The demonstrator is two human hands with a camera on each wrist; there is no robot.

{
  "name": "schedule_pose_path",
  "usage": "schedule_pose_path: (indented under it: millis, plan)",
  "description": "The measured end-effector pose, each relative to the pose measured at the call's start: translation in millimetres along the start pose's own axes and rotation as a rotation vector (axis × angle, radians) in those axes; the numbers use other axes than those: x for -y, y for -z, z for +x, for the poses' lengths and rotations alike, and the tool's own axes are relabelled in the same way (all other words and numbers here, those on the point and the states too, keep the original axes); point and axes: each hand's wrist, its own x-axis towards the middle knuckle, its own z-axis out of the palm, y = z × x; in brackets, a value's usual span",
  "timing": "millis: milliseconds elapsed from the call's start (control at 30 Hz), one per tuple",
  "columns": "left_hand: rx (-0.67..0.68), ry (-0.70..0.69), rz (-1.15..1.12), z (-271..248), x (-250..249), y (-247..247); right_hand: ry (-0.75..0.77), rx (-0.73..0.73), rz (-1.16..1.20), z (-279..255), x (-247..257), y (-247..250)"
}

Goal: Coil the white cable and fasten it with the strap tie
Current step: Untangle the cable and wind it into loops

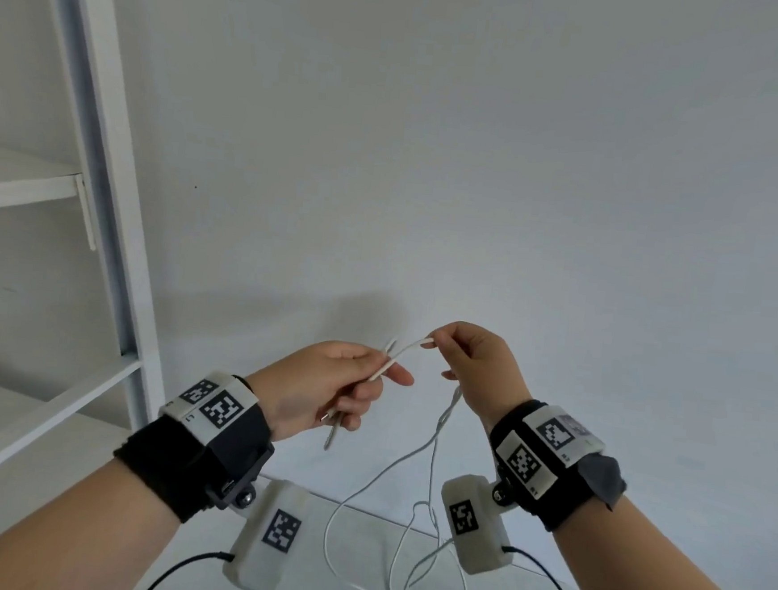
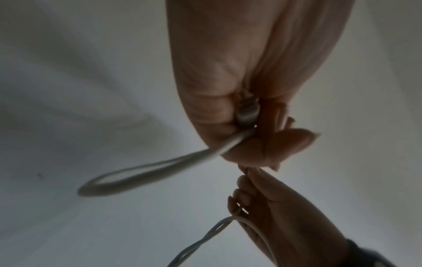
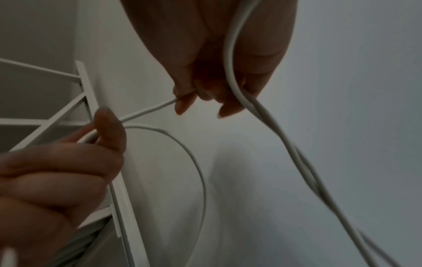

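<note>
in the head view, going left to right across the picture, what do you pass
white shelf frame → left hand gripping the white cable → right hand pinching the same cable

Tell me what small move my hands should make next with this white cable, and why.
Probably bring the right hand back to the left hand and lay its pinched stretch of white cable beside the strands already gripped there. Only a short loop is gathered so far, and most of the cable hangs loose below toward the surface, so another loop seems due.
</note>
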Motion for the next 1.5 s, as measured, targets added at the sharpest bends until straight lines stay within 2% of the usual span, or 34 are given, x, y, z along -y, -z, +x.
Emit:
schedule_pose_path:
  millis: [33,100,133,167,233,267,333,367,433,467,633,833,1033,1200,1500]
  plan:
    - [0.006,-0.011,0.014,-1,-2,0,0.079,-0.035,-0.043,1,8,6]
    - [-0.014,-0.067,-0.019,0,-8,0,0.39,-0.258,-0.135,-2,22,16]
    - [-0.028,-0.089,-0.031,2,-9,1,0.488,-0.316,-0.185,-5,22,15]
    - [-0.048,-0.09,-0.015,3,-9,3,0.471,-0.266,-0.257,-7,18,10]
    - [-0.091,-0.021,0.095,4,0,3,0.242,0.035,-0.542,-17,-4,-7]
    - [-0.101,0.014,0.124,4,7,4,0.207,0.056,-0.612,-18,-16,-10]
    - [-0.13,0.013,0.049,6,14,9,0.275,-0.085,-0.487,-11,-30,-8]
    - [-0.144,0.005,0.003,6,15,10,0.247,-0.037,-0.423,-13,-32,-10]
    - [-0.145,-0.015,-0.02,6,12,9,0.06,0.227,-0.352,-20,-38,-19]
    - [-0.14,-0.034,-0.017,8,11,8,-0.01,0.282,-0.316,-22,-45,-23]
    - [-0.202,-0.123,-0.111,9,3,10,-0.124,0.274,-0.28,-28,-71,-21]
    - [-0.246,-0.196,-0.252,14,-4,7,-0.16,0.245,-0.299,-27,-78,-20]
    - [-0.186,-0.24,-0.401,17,4,-2,-0.123,0.127,-0.229,-25,-62,-21]
    - [-0.173,-0.219,-0.353,22,7,-8,-0.032,0.28,-0.411,-34,-48,-32]
    - [-0.199,-0.098,0.081,24,17,-15,0.081,0.587,-0.486,-42,-20,-35]
